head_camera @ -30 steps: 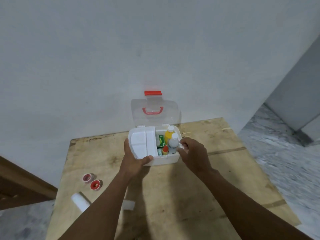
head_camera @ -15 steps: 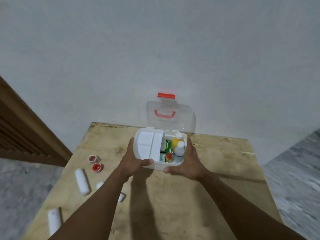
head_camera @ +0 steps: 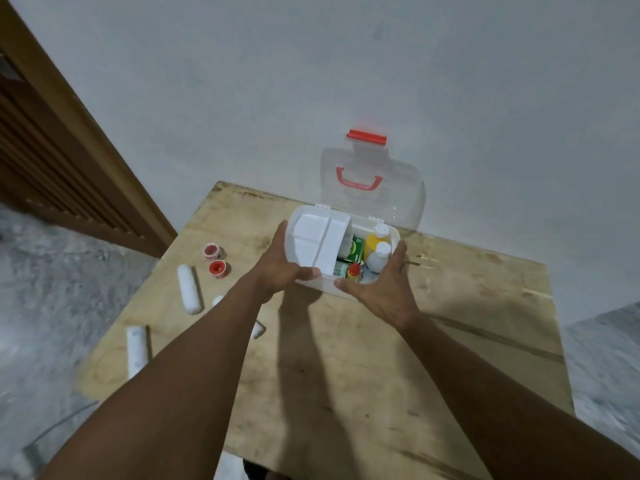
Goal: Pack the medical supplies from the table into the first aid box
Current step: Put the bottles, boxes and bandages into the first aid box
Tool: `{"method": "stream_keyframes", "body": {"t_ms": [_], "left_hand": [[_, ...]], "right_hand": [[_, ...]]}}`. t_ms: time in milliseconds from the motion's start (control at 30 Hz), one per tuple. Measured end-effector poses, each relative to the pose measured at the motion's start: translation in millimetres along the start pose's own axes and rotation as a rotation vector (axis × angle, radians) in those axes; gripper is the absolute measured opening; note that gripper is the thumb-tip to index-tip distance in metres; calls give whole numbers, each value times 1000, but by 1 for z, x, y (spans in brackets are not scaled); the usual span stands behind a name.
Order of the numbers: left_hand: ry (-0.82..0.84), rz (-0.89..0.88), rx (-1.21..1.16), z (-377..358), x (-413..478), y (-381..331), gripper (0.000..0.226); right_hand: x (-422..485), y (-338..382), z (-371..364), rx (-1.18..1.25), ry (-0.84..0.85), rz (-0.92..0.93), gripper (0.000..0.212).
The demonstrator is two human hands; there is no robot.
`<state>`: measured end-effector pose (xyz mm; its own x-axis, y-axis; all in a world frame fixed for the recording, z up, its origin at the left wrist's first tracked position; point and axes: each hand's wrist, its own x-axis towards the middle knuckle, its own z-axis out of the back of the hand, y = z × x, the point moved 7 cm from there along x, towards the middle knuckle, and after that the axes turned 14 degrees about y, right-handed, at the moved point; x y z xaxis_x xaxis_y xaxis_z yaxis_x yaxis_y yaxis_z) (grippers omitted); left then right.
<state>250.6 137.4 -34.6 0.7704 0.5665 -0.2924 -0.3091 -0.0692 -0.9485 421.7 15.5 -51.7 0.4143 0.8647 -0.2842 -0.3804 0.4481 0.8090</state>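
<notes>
The tabletop (head_camera: pixel 346 375) carries the first aid box (head_camera: pixel 341 289), which is clasped at its near corners between the left grip (head_camera: pixel 280 271), thumb curled over the front rim, and the right grip (head_camera: pixel 381 289), fingers wrapped round the right end. Its clear lid (head_camera: pixel 398 202) is stood open beyond both grips, against the wall.

The packing is judged partly done. A white divided tray (head_camera: pixel 318 240) is seated by the left grip; by the right grip a yellow bottle (head_camera: pixel 374 242), a white bottle (head_camera: pixel 377 259), a green carton (head_camera: pixel 356 247) and a small red-capped bottle (head_camera: pixel 353 270) are already stowed.

Still to be packed, well left of the left grip: two bandage rolls (head_camera: pixel 188 289), a third partly hidden under the left forearm, and two red-centred tape rolls (head_camera: pixel 217 268). Nothing is seen barring the way to them.
</notes>
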Motion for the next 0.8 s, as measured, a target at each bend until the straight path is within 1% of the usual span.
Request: {"method": "stream_keyframes", "body": {"t_ms": [133,300,433,633,800], "left_hand": [[22,8,6,11,-3,0,83],[38,31,-3,25,-7,2,88],[63,32,34,30,-4,1,90],[47,28,38,32,-5,3,88],[-9,14,60,30,-12,1,86]], "right_hand": [[2,2,-10,-64,-52,-27,138],[8,8,-24,-50,-60,-16,138],[8,7,-28,-43,-82,-27,139],[11,-1,-29,-21,-86,-38,143],[10,3,-28,-16,-83,-46,140]]}}
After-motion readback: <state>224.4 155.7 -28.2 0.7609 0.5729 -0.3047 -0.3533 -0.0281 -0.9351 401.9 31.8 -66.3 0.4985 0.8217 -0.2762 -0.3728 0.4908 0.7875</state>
